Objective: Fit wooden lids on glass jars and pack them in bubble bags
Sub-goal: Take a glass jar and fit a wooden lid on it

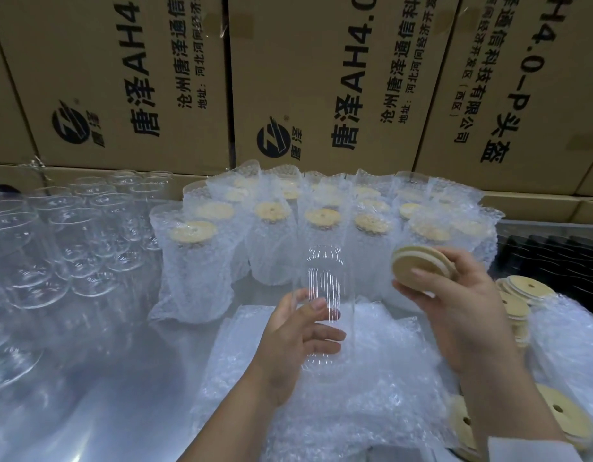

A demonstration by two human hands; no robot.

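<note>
1. While the left hand point(298, 341) grips a jar point(323, 281) (upright, over loose bubble bags point(338, 405)), the right hand point(462, 315) pinches a lid point(403, 261) near its mouth.
2. Bagged jars point(195, 261) stand behind.

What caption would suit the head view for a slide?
Left hand grips a jar; right hand holds a lid beside it, with bagged jars behind.

Single view, head-worn, wide-angle. It looks forward and down over the worktop point(105, 378), close above the left hand point(298, 341) and right hand point(455, 305), both at centre frame. Stacked cardboard cartons point(128, 78) close off the far side. Straight edges bow toward the frame borders.
</note>
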